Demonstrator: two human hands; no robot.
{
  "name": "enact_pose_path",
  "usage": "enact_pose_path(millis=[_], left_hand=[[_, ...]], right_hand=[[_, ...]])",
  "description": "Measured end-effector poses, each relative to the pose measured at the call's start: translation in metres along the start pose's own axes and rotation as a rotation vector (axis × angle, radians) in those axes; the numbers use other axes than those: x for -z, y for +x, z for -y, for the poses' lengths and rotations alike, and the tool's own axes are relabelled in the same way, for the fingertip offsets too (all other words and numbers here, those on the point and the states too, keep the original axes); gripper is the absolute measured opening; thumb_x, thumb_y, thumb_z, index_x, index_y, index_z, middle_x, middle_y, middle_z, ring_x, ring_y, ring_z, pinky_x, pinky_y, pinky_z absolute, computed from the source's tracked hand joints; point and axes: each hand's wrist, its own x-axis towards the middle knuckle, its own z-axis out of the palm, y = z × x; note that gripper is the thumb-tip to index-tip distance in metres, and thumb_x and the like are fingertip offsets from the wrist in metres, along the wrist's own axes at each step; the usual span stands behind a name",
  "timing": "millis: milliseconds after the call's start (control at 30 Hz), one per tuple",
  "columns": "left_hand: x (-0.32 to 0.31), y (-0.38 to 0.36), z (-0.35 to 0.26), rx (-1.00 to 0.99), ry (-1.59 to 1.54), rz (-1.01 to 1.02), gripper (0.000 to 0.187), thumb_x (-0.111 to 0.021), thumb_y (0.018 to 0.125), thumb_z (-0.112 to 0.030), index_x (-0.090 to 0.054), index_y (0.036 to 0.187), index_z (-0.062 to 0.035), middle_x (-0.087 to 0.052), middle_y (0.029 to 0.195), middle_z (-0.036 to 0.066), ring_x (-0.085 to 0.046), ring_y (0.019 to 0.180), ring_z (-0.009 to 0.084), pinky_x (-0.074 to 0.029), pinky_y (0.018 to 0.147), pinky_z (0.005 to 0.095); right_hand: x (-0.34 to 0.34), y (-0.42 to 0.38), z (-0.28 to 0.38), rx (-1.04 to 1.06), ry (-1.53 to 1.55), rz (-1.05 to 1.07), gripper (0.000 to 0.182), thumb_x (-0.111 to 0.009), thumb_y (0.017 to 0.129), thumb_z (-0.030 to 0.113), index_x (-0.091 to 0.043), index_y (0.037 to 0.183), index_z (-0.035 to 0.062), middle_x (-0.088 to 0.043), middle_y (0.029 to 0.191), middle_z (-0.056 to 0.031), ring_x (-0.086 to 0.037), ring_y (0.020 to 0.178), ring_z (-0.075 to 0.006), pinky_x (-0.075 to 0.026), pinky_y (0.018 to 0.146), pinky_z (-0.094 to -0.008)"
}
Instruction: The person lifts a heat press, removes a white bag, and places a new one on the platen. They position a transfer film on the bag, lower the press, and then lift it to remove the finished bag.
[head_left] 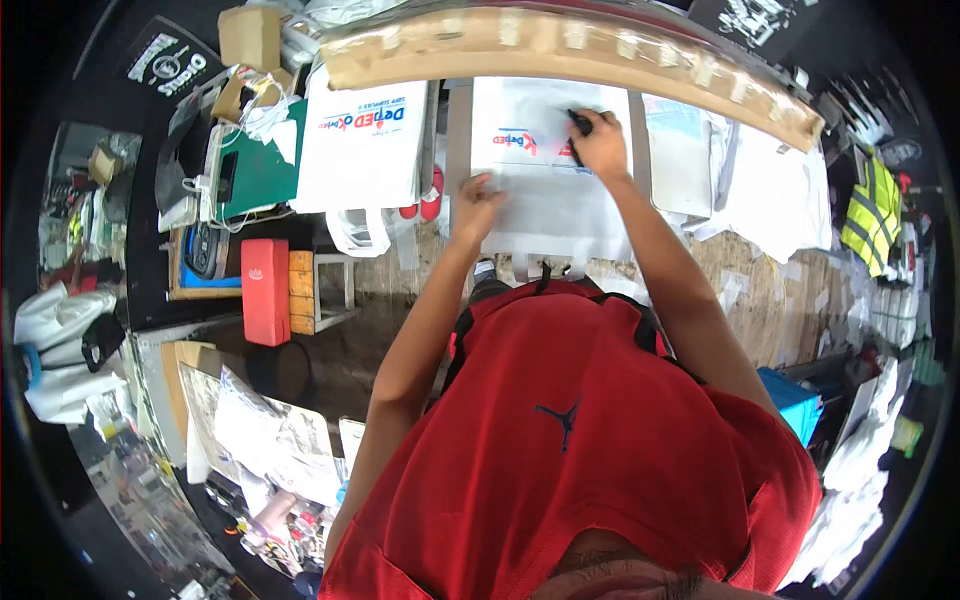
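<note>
Two white bags lie side by side on the work surface, and the work in hand seems to be the marking of the one nearer the person. Going from the left: the printed white bag sits untouched at about ten o'clock from the left hand, its logo plain to read, with a red box below it at about eight o'clock and a wooden stool frame just beside that.

Next comes the left hand, fingers loosely curled and pressed flat on the lower left part of the second white bag, apparently steadying the fabric. That bag lies straight ahead of the person's red shirt, its handles hanging toward the body at six o'clock.

At about one o'clock from the left hand, the right hand is closed in a pinch round a black marker, whose tip touches the bag just beside its printed logo. I judge the step to be writing or tracing near that print; the next move would call for a steady hold from the left hand while the marker travels.

Farther right, at three o'clock, more white bags are stacked, and a cardboard strip runs along the top at twelve o'clock.
</note>
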Motion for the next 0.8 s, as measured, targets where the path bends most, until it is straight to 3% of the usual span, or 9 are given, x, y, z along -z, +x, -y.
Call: enact_pose_path(millis=[200,367,500,567,633,667,733,767,800], left_hand=[[0.033,-0.037,0.040,-0.455,0.585,-0.259,0.045,-0.078,0.079,-0.018,-0.063,0.117,-0.0019,-0.061,0.115,0.011,-0.057,0.099,0.0193,-0.047,0.089,0.0307],[0.053,-0.055,0.053,-0.129,0.294,-0.212,0.038,-0.078,0.082,-0.017,-0.062,0.111,0.0018,-0.068,0.090,0.007,-0.064,0.078,0.0168,-0.053,0.069,0.0301],[0.053,-0.063,0.049,0.114,0.114,-0.235,0.029,-0.073,0.088,-0.016,-0.062,0.109,-0.0001,-0.068,0.092,0.007,-0.067,0.081,0.0170,-0.054,0.067,0.0302],[0.050,-0.068,0.050,0.174,-0.051,-0.233,0.028,-0.072,0.089,-0.018,-0.062,0.110,-0.0015,-0.068,0.096,0.007,-0.067,0.085,0.0183,-0.054,0.071,0.0320],[0.041,-0.074,0.050,0.235,-0.215,-0.227,0.028,-0.071,0.090,-0.019,-0.062,0.110,-0.0028,-0.067,0.099,0.008,-0.066,0.088,0.0196,-0.054,0.075,0.0337],[0.033,-0.078,0.048,0.298,-0.430,-0.199,0.029,-0.069,0.090,-0.020,-0.062,0.112,-0.0020,-0.067,0.101,0.008,-0.066,0.091,0.0197,-0.054,0.079,0.0347],[0.021,-0.084,0.047,0.348,-0.650,-0.189,0.030,-0.068,0.091,-0.020,-0.062,0.114,-0.0012,-0.067,0.103,0.008,-0.066,0.093,0.0199,-0.053,0.084,0.0356],[0.015,-0.087,0.047,0.348,-0.685,-0.141,0.031,-0.067,0.092,-0.022,-0.062,0.116,-0.0021,-0.067,0.103,0.008,-0.065,0.096,0.0209,-0.052,0.088,0.0369],[0.010,-0.092,0.050,0.349,-0.719,-0.094,0.032,-0.066,0.093,-0.023,-0.062,0.117,-0.0031,-0.067,0.104,0.007,-0.064,0.099,0.0219,-0.050,0.092,0.0382]], right_hand=[[0.094,-0.007,-0.106,-0.445,0.171,-0.127,0.034,-0.069,0.085,0.037,-0.074,0.108,0.0122,-0.071,0.096,-0.0210,-0.068,0.095,-0.0393,-0.052,0.085,-0.0420],[0.122,-0.095,-0.256,-1.038,0.932,-0.483,0.043,-0.081,0.077,0.017,-0.068,0.110,-0.0084,-0.069,0.095,-0.0083,-0.065,0.080,-0.0201,-0.053,0.076,-0.0317],[0.167,-0.189,-0.276,-1.268,0.963,-0.423,0.042,-0.079,0.079,0.025,-0.068,0.111,-0.0017,-0.069,0.099,-0.0071,-0.066,0.083,-0.0190,-0.053,0.076,-0.0306],[0.172,-0.246,-0.329,-1.275,0.624,-0.157,0.042,-0.081,0.078,0.024,-0.070,0.109,-0.0023,-0.070,0.101,-0.0078,-0.066,0.088,-0.0183,-0.052,0.080,-0.0331],[0.174,-0.316,-0.424,-1.219,0.153,0.511,0.059,-0.087,0.068,0.044,-0.073,0.103,-0.0017,-0.073,0.100,-0.0118,-0.067,0.087,-0.0217,-0.053,0.077,-0.0383],[0.186,-0.307,-0.410,-1.221,0.154,0.513,0.059,-0.087,0.068,0.044,-0.073,0.103,-0.0017,-0.073,0.100,-0.0118,-0.067,0.087,-0.0217,-0.053,0.077,-0.0383],[0.214,-0.261,-0.360,-1.016,-0.381,1.058,0.064,-0.087,0.066,0.050,-0.074,0.103,-0.0009,-0.073,0.102,-0.0131,-0.068,0.090,-0.0233,-0.054,0.078,-0.0399],[0.204,-0.245,-0.373,-0.862,-0.427,1.080,0.068,-0.086,0.064,0.054,-0.074,0.105,0.0022,-0.074,0.101,-0.0120,-0.068,0.086,-0.0242,-0.054,0.077,-0.0416],[0.212,-0.214,-0.344,-0.829,0.021,0.980,0.064,-0.086,0.066,0.054,-0.074,0.101,0.0014,-0.073,0.094,-0.0111,-0.068,0.080,-0.0216,-0.055,0.071,-0.0392]])
